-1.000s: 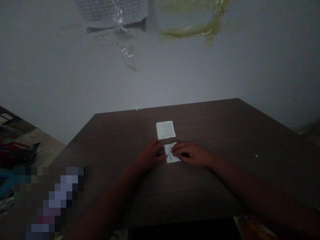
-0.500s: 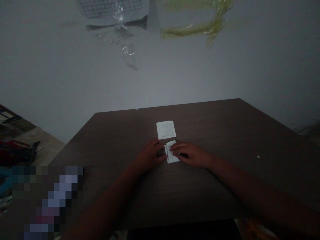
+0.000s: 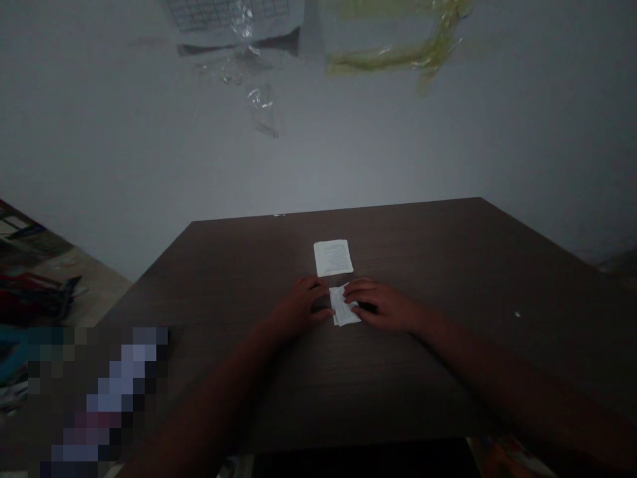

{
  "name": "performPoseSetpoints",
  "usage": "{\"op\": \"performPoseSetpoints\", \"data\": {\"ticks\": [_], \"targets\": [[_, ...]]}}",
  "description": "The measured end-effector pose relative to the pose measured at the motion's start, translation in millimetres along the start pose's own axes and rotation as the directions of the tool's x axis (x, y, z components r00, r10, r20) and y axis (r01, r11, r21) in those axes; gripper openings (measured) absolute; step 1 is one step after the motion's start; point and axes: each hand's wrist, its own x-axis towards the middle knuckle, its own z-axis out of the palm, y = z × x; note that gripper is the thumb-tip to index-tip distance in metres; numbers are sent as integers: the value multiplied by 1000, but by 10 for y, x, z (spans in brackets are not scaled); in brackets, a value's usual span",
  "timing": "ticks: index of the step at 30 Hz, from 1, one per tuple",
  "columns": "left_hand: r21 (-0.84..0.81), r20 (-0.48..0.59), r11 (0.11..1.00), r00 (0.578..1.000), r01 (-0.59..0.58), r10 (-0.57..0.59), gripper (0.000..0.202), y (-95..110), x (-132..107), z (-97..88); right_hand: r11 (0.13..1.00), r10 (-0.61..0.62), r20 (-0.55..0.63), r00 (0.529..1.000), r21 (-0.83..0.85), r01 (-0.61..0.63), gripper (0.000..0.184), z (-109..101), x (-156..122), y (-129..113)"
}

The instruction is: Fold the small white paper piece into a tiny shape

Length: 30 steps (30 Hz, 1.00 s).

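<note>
A small piece of printed white paper (image 3: 342,308) lies on the brown table, its lower edges out of line, as if layered or folded. My left hand (image 3: 301,307) is at its left edge, fingers curved and thumb apart, the fingertips at or just beside the edge. From the right, my right hand (image 3: 382,305) has its fingers and thumb on the paper, gripping its right part and covering the upper right corner. Just beyond, a neat stack of printed white sheets (image 3: 334,258) rests flat, touched by neither hand.
The dark wooden table (image 3: 423,245) meets a pale wall (image 3: 378,146) at its far edge. A tiny white scrap (image 3: 517,314) lies to the right. A blurred-out patch (image 3: 117,385) covers the near left. Beyond the left edge, red items (image 3: 34,292) sit on the floor.
The paper under my right hand shows a wider printed face than before, where it looked narrower and folded. My right fingers have shifted slightly right; the left hand is nearly still.
</note>
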Motion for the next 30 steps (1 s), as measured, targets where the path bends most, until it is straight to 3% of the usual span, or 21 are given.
{"op": "performPoseSetpoints", "data": {"ticks": [12,30], "targets": [[-47,-2,999,1000,-9,9,33,4,-13,-39,997,68,110,992,13,-70,37,-39,-33,-11],[-69,39,998,999,-1,3,24,-66,-28,-53,997,75,128,989,-28,-72,37,-16,-10,-33]]}}
